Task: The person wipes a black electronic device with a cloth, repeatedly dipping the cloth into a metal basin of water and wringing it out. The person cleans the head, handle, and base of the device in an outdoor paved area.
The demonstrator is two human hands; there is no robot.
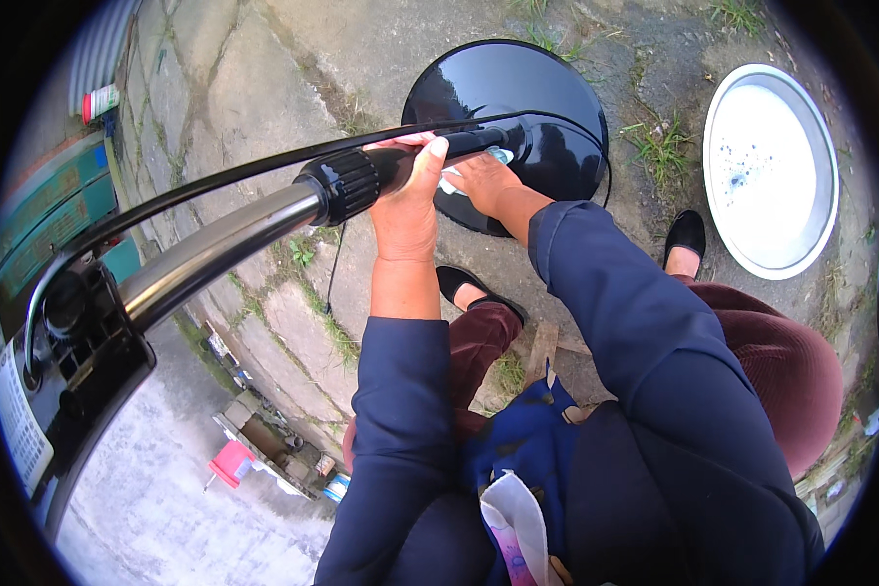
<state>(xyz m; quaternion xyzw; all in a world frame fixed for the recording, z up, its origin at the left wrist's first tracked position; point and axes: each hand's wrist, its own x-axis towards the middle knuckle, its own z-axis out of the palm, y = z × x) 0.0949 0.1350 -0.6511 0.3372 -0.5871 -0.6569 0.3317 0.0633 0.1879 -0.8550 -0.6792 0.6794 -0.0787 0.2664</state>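
Note:
What looks like a pedestal fan leans across the view, with its round glossy black base on the paving. My left hand is wrapped around the black lower pole, just beyond a ribbed black collar. From that collar the chrome pole runs to a black housing at the left rim. With fingers on a pale cloth, my right hand presses beside the pole's foot, over the base. The cloth is partly hidden under the fingers. A black cable loops along the pole and over the base.
A metal basin of white suds stands at the right, near one black shoe. Cracked stone paving has grass tufts. At lower left lie a red dustpan-like object and low blocks. Green boards line the left.

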